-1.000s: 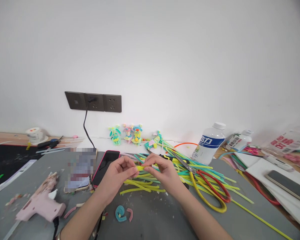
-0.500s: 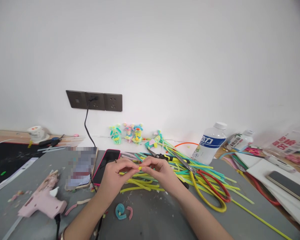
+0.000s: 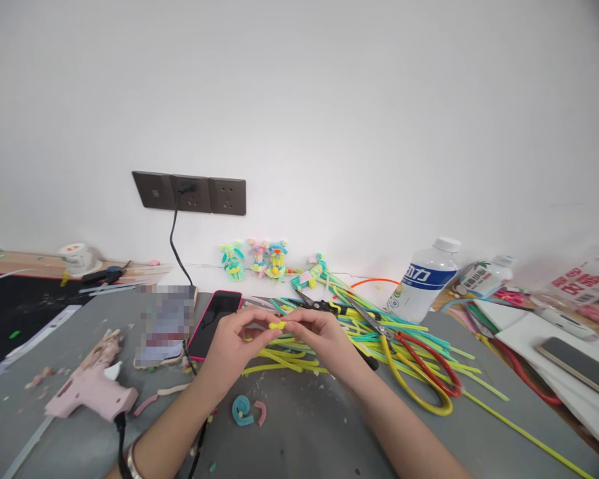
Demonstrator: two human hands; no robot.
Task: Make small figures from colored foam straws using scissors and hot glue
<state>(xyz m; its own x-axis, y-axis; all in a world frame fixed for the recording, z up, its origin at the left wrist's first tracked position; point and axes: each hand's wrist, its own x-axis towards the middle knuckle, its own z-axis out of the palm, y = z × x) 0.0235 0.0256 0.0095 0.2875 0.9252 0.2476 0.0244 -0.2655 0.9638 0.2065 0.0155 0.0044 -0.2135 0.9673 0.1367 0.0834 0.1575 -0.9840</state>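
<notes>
A small yellow piece of pipe cleaner (image 3: 277,326) is pinched between my two hands, above the pile of stems. My left hand (image 3: 234,342) closes thumb and forefinger about its left side. At its right end, the fingertips of my right hand (image 3: 317,332) are pressed together on it. Loose yellow and green pipe cleaners (image 3: 292,359) lie behind and beneath the hands. On the grey mat nearer me are a curled blue piece (image 3: 241,411) and a short pink piece (image 3: 261,414).
A pink glue gun (image 3: 92,392) with a black cord lies left, near two phones (image 3: 214,322). Red-and-yellow scissors (image 3: 419,362) and black pliers (image 3: 319,305) lie right of the hands. A bottle (image 3: 424,283) stands behind them. Several small fuzzy figures (image 3: 233,261) line the wall.
The yellow piece shows more plainly between my fingertips, and my left thumb has shifted slightly off it. The whole view has tilted a little; nothing else on the mat has moved.
</notes>
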